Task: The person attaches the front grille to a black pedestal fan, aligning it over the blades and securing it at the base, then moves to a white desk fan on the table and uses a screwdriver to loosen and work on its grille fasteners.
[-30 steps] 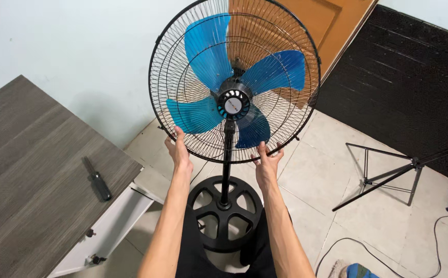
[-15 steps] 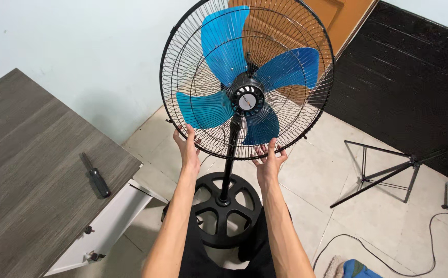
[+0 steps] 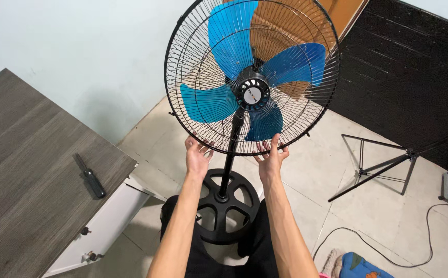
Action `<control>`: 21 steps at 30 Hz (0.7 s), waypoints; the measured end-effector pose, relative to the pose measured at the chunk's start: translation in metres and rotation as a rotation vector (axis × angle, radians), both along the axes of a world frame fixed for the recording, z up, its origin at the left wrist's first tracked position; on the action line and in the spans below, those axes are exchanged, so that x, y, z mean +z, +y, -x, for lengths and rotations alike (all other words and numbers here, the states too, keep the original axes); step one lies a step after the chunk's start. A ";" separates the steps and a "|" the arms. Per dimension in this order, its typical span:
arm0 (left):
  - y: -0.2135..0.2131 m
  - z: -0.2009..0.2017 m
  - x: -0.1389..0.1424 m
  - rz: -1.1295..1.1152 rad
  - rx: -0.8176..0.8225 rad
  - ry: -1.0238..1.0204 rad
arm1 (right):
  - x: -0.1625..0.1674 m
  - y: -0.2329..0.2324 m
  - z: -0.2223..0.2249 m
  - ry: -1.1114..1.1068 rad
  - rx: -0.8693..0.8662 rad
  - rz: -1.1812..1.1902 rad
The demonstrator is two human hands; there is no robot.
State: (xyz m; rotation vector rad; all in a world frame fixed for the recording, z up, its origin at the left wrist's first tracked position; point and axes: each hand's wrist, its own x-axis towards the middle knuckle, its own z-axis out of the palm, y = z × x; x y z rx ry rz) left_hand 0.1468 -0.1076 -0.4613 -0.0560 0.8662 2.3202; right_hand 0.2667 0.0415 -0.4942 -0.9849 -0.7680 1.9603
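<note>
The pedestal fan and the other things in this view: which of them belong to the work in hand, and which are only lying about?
In hand:
left hand and right hand, both at the lower rim of the fan's wire guard
blue blades
pole and round black base

Lying about:
screwdriver on the grey desk
black tripod
cable on the floor

Single head cam, looks steeply down and forward, close above fan [image 3: 252,77]; desk [image 3: 33,170] left of fan, tripod [image 3: 383,162] right.

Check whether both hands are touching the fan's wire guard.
Touching. The head view shows the left hand and right hand with fingertips against the lower rim of the fan guard.
</note>
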 end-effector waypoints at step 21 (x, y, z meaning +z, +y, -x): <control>0.030 -0.040 -0.010 -0.090 -0.127 -0.214 | 0.015 -0.007 -0.005 0.072 -0.028 -0.003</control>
